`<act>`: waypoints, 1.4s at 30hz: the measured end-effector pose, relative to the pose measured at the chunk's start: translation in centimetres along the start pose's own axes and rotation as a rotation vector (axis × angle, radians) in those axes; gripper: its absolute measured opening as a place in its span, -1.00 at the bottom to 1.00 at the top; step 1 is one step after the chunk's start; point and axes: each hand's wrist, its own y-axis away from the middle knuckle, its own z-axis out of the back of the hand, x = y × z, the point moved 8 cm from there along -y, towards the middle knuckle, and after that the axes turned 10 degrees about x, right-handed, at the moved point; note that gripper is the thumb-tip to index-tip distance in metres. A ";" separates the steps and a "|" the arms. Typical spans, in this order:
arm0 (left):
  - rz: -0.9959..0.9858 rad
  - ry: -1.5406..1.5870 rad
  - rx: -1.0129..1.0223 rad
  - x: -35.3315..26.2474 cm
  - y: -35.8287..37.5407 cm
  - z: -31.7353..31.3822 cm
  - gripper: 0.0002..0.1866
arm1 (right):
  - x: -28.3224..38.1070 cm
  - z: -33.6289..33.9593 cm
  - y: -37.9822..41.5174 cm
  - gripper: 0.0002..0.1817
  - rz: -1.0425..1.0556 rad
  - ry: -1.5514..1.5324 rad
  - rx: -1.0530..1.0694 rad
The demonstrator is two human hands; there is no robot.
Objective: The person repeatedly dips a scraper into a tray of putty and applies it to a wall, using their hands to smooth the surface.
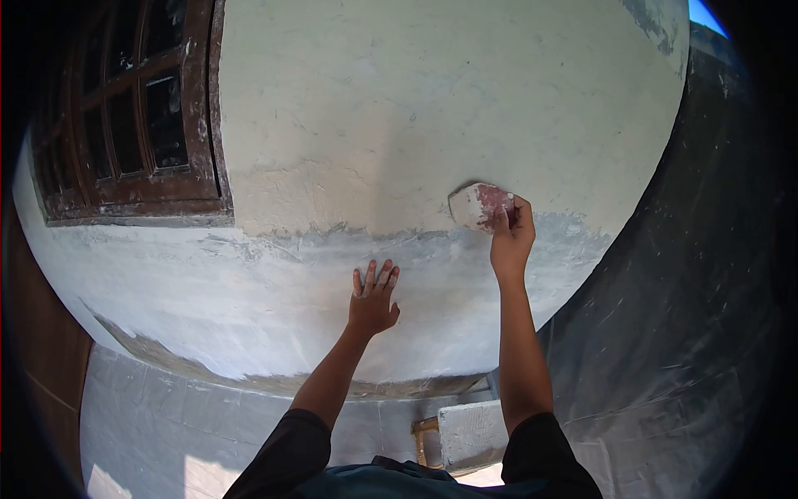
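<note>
My right hand grips a putty scraper, its face reddish and smeared with white. The scraper's wide edge lies against the wall, just above the rough grey band where the cream upper part meets the whiter lower part. Lower and to the left, my left hand rests on the white lower part of the wall with fingers spread. Pale residue coats its fingertips, and nothing is in it.
A brown wooden window with dark panes is set in the wall at upper left. Below me stands a whitish board on a wooden frame. A dark sheet hangs at right, and grey flooring runs along the wall's base.
</note>
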 end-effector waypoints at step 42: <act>0.005 -0.031 -0.023 0.1 -0.1 -0.5 -0.13 | -1.2 -1.5 3.1 -0.76 -0.048 -0.115 -0.122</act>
